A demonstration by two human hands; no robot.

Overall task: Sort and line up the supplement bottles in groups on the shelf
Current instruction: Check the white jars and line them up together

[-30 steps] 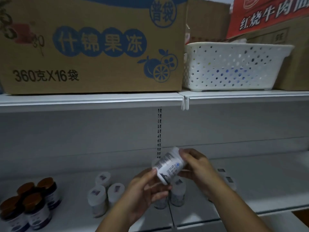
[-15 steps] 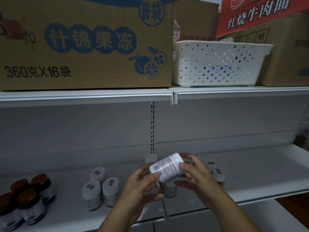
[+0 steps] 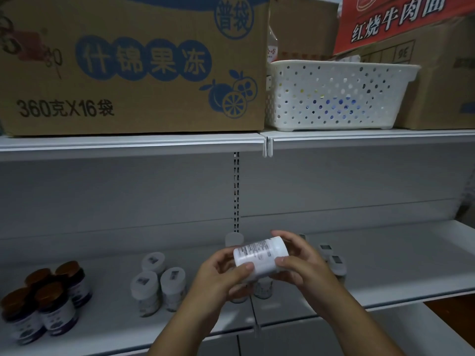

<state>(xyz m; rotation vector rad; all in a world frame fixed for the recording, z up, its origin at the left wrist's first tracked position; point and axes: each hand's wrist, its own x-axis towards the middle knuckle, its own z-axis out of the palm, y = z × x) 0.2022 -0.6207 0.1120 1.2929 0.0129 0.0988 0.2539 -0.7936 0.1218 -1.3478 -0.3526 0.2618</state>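
A white supplement bottle lies tilted on its side in the air above the lower shelf. My left hand grips its left end and my right hand grips its right end. Three white-capped bottles stand grouped on the shelf to the left of my hands. Several brown-capped dark bottles stand at the far left. More white-capped bottles stand behind and right of my right hand, partly hidden. Another bottle shows beneath the held one.
On the upper shelf sit a large cardboard box, a white perforated basket and more cartons at the right. The right half of the lower shelf is bare white surface.
The held bottle has been turned between my hands, its label now facing more upward. The camera view has shifted slightly left.
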